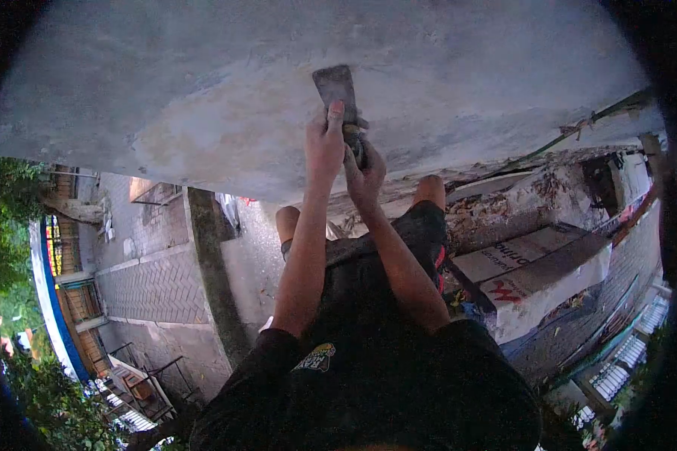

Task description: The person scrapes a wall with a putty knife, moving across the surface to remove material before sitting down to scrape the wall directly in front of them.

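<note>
A flat grey trowel point(334, 84) lies against the plastered wall point(226, 98) at the top centre of the head view. My left hand point(325, 146) presses on the lower part of its blade, thumb pointing up. Close beside it on the right, my right hand point(366, 171) is wrapped round the dark handle, which is partly hidden by the fingers. Around the trowel the wall surface shows pale, smeared patches.
A cardboard box with red and black print point(534, 263) stands at the right, near rubble point(496, 214). A cord point(564, 135) runs along the wall's right part. Paving point(154, 289), a low ledge point(210, 263) and trees point(11, 225) are at the left.
</note>
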`<state>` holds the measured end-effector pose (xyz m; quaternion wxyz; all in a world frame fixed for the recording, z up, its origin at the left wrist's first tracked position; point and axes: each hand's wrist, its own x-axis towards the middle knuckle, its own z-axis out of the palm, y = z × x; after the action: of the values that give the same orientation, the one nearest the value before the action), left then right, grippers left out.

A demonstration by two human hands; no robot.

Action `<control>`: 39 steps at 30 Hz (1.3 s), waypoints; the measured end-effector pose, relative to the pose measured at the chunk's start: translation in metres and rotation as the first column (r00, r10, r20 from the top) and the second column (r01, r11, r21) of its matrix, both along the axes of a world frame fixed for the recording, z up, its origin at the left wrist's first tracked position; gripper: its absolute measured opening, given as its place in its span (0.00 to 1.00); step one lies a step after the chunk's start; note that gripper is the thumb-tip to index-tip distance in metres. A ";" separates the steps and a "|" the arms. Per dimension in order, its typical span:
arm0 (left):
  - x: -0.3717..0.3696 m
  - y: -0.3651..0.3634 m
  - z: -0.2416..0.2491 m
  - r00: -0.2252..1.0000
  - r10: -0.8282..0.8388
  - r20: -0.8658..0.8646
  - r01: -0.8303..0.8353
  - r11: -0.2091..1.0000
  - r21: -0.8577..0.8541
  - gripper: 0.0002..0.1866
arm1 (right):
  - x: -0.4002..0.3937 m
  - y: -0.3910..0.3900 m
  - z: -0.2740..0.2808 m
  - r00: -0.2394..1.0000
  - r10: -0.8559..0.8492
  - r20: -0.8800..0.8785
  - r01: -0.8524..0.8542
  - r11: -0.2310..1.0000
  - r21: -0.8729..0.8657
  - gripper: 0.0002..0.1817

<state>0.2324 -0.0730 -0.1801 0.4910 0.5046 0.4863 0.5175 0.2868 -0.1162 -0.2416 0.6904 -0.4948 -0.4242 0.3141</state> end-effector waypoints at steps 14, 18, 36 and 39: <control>-0.008 0.000 -0.005 1.000 -0.029 -0.010 0.030 0.999 0.035 0.24 | -0.010 0.002 -0.009 0.998 -0.065 0.018 0.066 0.995 -0.075 0.15; -0.004 -0.003 0.002 0.998 0.045 -0.036 -0.042 0.997 0.068 0.24 | -0.010 0.005 -0.012 0.999 -0.040 0.013 0.040 0.999 -0.024 0.14; -0.009 0.001 -0.001 0.999 0.020 -0.048 -0.019 1.000 0.020 0.23 | -0.009 0.006 -0.004 0.993 0.108 -0.056 -0.114 0.988 -0.106 0.16; -0.012 0.005 -0.001 1.000 -0.004 -0.027 0.005 0.999 0.045 0.22 | -0.009 0.004 -0.001 0.990 0.110 -0.085 -0.123 0.977 -0.175 0.16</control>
<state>0.2207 -0.0685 -0.1813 0.4741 0.5234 0.4800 0.5204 0.2780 -0.1118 -0.2428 0.6386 -0.5174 -0.3962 0.4093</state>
